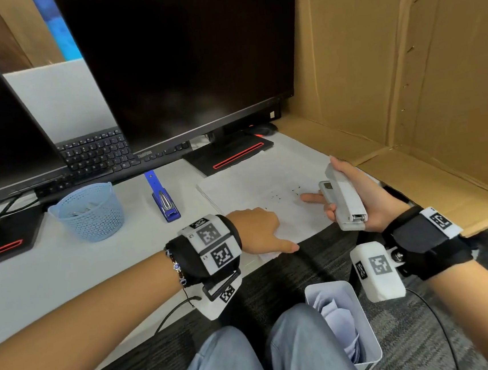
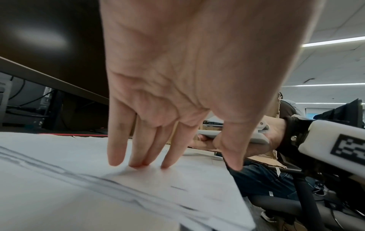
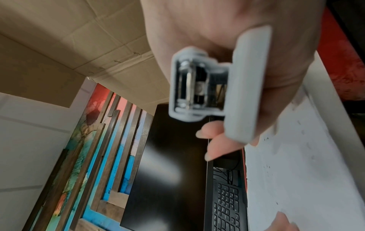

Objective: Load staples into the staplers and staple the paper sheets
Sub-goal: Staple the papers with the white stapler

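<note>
The right hand [image 1: 366, 202] grips a boxy white plastic stapler [image 1: 344, 197]. Beside it, the left hand's [image 1: 256, 228] straight fingertips [image 2: 136, 163] press flat white sheets [image 1: 265, 200].

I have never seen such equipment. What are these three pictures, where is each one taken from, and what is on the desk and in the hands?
A person wears three cameras: one on the head, one on each wrist. The head view looks down at a desk. The left hand presses straight fingers on the paper sheets. The right hand holds a white stapler above the paper; the right wrist view shows its end close up. On the desk lie a blue stapler and a blue basket, before two dark monitors.
</note>
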